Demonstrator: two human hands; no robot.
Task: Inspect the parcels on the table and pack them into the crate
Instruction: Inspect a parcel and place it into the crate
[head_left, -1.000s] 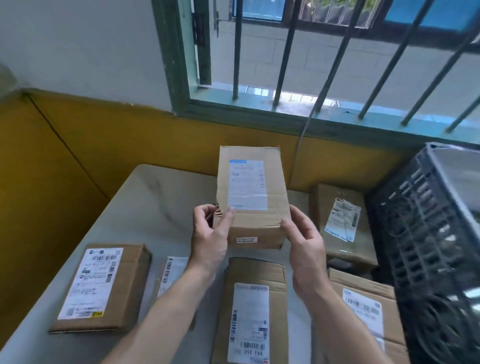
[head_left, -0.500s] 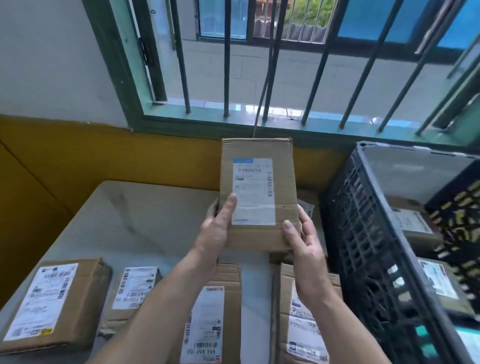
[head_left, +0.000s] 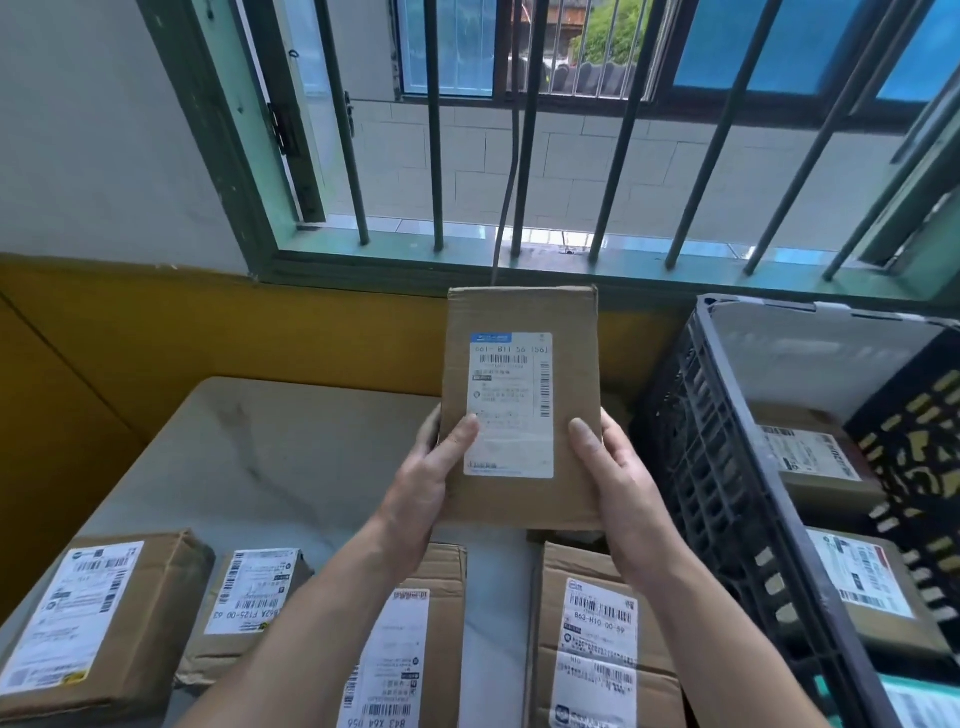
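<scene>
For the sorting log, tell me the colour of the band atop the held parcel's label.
Blue band on the white label of the parcel; head view.

We see bright daylight coming through the barred window (head_left: 519, 156). It lights the table (head_left: 291, 457) evenly, and shadows stay soft. The wall below the sill sits darker. The large print on the label of the raised parcel (head_left: 519, 499) reads sharp, but the fine print smears. Wide-angle distortion bends the window frame and the crate (head_left: 727, 493) towards the edges.
</scene>
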